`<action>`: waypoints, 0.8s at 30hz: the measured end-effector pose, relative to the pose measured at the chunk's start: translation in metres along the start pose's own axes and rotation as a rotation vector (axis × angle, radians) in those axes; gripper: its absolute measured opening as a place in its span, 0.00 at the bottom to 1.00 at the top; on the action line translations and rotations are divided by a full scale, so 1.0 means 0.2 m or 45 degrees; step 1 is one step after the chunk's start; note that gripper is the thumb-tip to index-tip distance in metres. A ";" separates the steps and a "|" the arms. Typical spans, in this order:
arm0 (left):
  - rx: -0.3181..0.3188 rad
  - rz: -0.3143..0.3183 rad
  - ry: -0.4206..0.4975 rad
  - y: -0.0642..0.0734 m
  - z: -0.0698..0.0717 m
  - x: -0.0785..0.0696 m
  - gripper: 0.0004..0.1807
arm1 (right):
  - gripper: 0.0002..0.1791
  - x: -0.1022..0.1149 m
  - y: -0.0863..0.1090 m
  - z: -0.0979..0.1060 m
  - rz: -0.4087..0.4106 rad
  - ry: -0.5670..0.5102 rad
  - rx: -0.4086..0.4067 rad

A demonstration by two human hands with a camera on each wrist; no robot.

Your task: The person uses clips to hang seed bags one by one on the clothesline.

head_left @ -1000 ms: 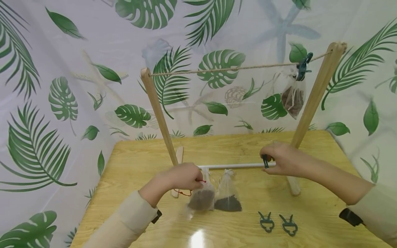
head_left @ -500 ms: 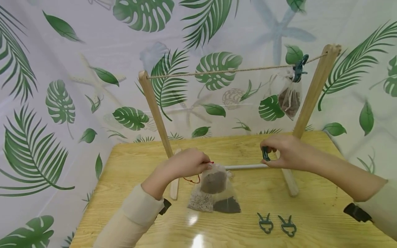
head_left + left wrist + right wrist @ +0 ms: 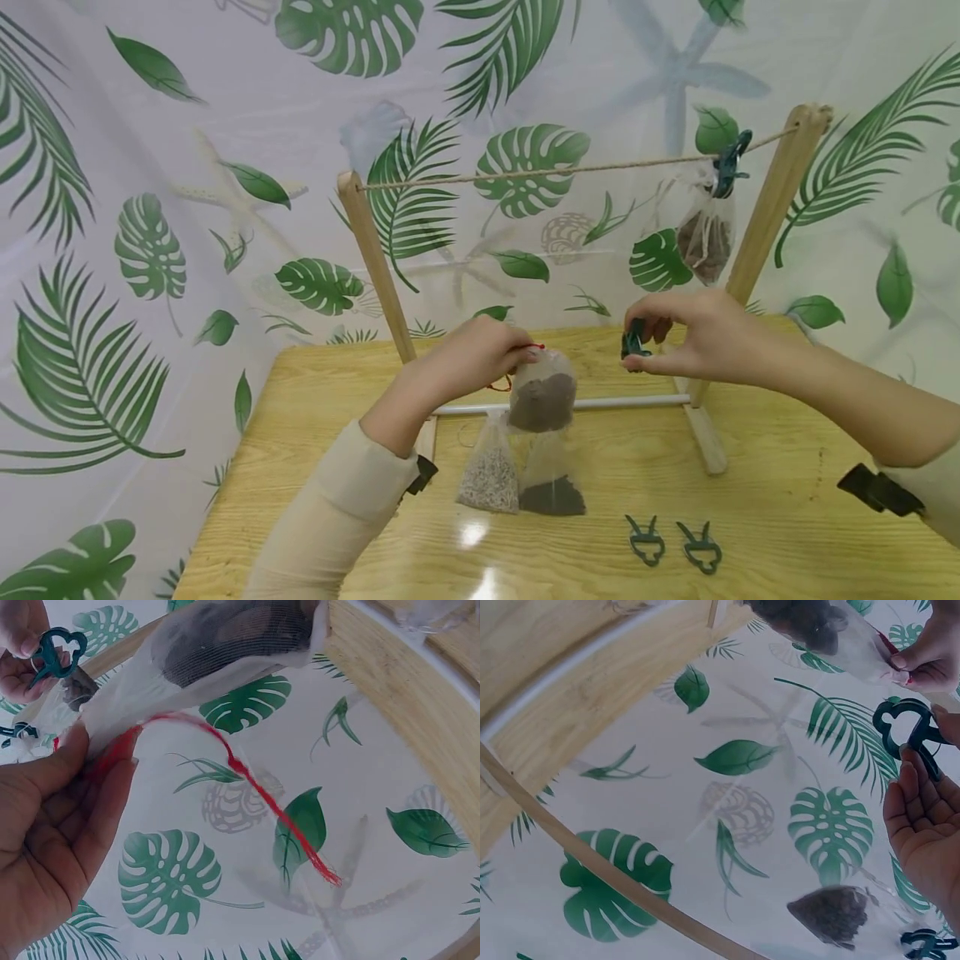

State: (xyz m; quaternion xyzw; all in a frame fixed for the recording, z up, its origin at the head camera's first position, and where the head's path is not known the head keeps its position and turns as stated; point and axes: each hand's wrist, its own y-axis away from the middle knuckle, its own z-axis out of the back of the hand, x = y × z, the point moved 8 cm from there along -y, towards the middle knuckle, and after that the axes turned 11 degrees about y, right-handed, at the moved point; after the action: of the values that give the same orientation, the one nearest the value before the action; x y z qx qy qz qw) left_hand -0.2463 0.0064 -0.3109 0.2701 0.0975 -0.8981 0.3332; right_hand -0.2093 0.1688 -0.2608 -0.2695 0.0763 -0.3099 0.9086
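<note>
In the head view my left hand [image 3: 472, 358] pinches the gathered top of a sheer drawstring bag [image 3: 546, 400] with dark contents, held above the table. Its red drawstring [image 3: 259, 784] dangles in the left wrist view. My right hand [image 3: 701, 337] holds a dark green plant clip [image 3: 636, 342] between thumb and fingers, to the right of the bag and apart from it. Another sheer bag [image 3: 707, 237] with brownish contents hangs at the right end of the rope [image 3: 540, 172], held there by a similar green clip [image 3: 727, 165].
Wooden posts [image 3: 378, 267] carry the rope, and a white bar [image 3: 630, 402] joins them low down. On the table [image 3: 360, 533] lie a bag with speckled contents [image 3: 491, 483], a bag with black contents [image 3: 553, 497] and two green clips [image 3: 645, 542]. A leaf-print cloth stands behind.
My left hand has lifted the drawstring bag off the table, up and to the right, uncovering the speckled bag. My right hand has risen slightly with the clip.
</note>
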 end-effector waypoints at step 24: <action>-0.452 0.035 -0.091 -0.25 0.31 -0.24 0.14 | 0.24 -0.14 -0.21 0.28 -0.466 0.152 0.271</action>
State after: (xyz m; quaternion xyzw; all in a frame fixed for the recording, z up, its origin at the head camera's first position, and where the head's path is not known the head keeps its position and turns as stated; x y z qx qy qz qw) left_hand -0.2752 0.0489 -0.2325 0.1761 0.2389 -0.8711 0.3912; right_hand -0.2374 0.1828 -0.1909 -0.1625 0.0468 -0.4913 0.8544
